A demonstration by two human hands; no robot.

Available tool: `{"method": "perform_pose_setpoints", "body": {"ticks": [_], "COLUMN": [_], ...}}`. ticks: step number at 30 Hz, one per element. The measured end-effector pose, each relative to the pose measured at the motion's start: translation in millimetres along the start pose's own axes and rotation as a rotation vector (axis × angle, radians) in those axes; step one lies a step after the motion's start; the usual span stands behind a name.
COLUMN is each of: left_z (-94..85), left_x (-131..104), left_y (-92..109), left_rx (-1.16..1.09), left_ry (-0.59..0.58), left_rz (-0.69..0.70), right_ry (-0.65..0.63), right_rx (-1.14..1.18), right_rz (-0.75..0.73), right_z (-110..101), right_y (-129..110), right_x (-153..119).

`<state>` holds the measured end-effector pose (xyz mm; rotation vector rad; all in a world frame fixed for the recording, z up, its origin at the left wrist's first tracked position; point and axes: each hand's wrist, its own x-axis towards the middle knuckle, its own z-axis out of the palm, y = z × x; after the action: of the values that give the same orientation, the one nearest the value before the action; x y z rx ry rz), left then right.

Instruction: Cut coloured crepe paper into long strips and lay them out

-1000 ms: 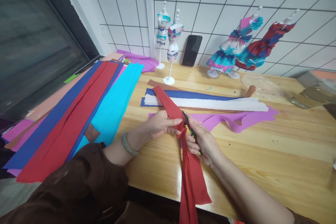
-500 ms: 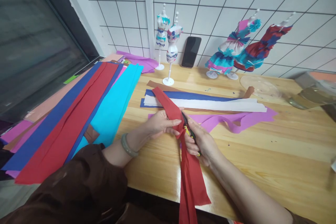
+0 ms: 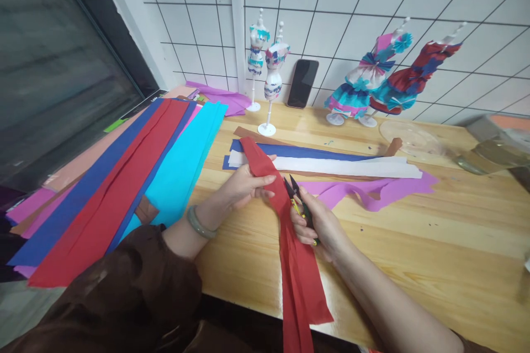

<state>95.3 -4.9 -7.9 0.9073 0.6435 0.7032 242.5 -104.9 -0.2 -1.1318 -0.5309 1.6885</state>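
Note:
My left hand (image 3: 246, 183) pinches a long strip of red crepe paper (image 3: 301, 281) between thumb and fingers near its far end. The strip runs down toward me and hangs over the table's front edge in folded layers. In my right hand (image 3: 317, 218) is a pair of black and yellow thread snips (image 3: 293, 186). Their dark blades point away from me and stand apart, just right of the red paper. Past my hands lie a white paper strip (image 3: 339, 166), a blue strip (image 3: 310, 150) and a crumpled purple strip (image 3: 372, 196).
Sheets of coloured paper (image 3: 178, 162) are piled at the left. Small dress forms (image 3: 273, 74) stand by the tiled wall, two of them in paper dresses (image 3: 360, 83). A phone (image 3: 303, 83) leans there. A clear plastic lid (image 3: 409, 138) and a glass jar (image 3: 492, 151) sit at right.
The snips have come away from the red paper, and their blades now show apart. My left hand has shifted slightly left and up along the strip.

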Motion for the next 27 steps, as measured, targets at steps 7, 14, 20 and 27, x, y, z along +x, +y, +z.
{"method": "perform_pose_setpoints", "body": {"ticks": [7,14,20,27], "left_z": [-9.8,-15.7,-22.9,-21.0], "left_x": [3.9,2.3,2.2,-2.2], "left_y": [15.2,28.2,39.1,44.7], "left_rx": [-0.037,0.004,-0.052,-0.040], "left_ry": [0.068,0.049,0.134,0.155], "left_rz": [0.082,0.122,0.188,0.331], "right_ry": [0.038,0.087,0.006,-0.031], "right_rx": [-0.283,-0.346,-0.404,-0.287], "right_rz": [-0.015,0.014,0.052,0.029], "right_z": [0.2,5.7,5.9,1.9], "right_y": [-1.3,-3.2,-2.0,1.2], "right_x": [-0.9,-3.2,-5.7,-4.9]}}
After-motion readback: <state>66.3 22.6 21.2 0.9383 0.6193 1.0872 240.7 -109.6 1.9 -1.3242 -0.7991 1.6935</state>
